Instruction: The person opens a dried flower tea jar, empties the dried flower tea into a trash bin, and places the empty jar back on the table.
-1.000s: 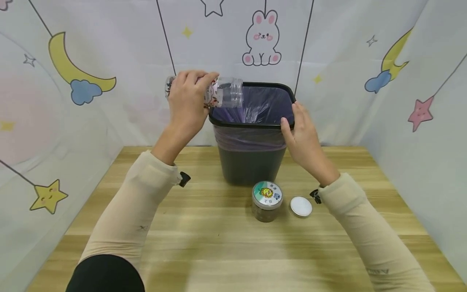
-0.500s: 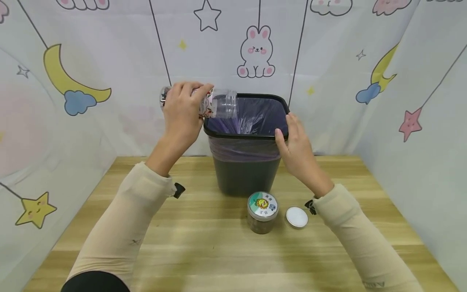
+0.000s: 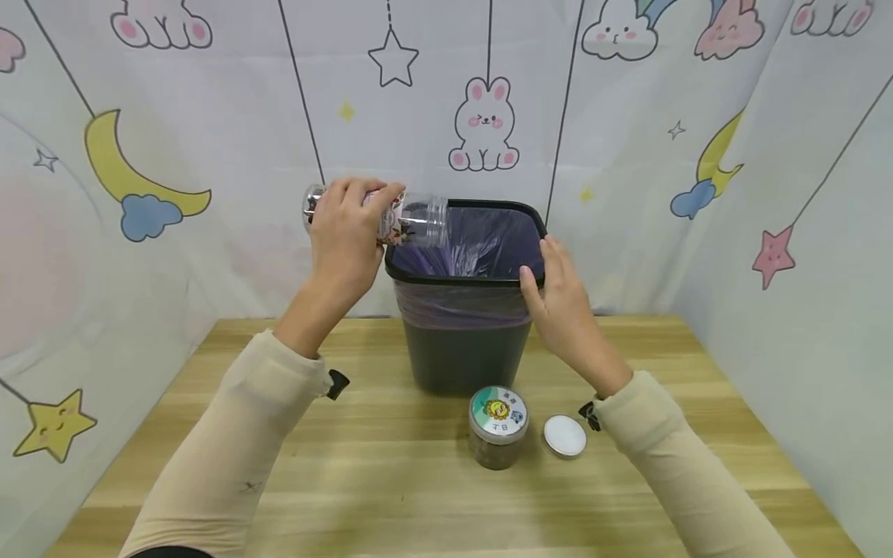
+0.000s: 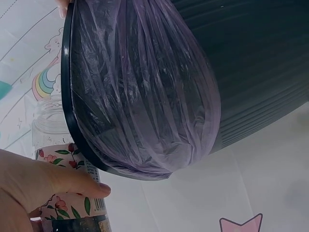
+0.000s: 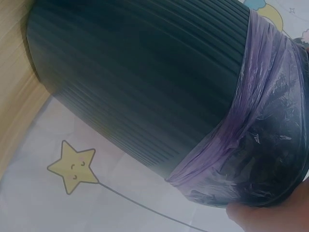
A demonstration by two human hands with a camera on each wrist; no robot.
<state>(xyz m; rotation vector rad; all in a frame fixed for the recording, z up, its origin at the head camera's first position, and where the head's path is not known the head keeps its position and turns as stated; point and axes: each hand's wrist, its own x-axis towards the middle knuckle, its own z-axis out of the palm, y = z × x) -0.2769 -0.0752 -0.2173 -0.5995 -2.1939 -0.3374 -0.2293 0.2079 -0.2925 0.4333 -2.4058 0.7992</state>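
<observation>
My left hand (image 3: 346, 240) grips a clear plastic jar (image 3: 425, 219) with a floral label, lying nearly level, its uncapped mouth over the left rim of a black trash can (image 3: 463, 356). Something dark shows in the jar; the left wrist view shows the thumb across the label (image 4: 63, 203). A purple bag (image 3: 488, 240) lines the can and folds over its rim. At the can's front right corner, my right hand (image 3: 563, 302) touches the rim with fingers nearly straight and thumb apart. In the right wrist view its thumb (image 5: 256, 217) meets the rim.
A lidded round jar (image 3: 497, 430) with a sun picture on its lid stands in front of the can. Beside it, a white round lid (image 3: 564, 435) lies on the wooden table (image 3: 391, 504). Patterned cloth (image 3: 244, 256) hangs behind and at both sides.
The head view has tilted up, so everything sits lower in it. Dark bits now show nearer the mouth of the held jar. Both hands keep their places at the can.
</observation>
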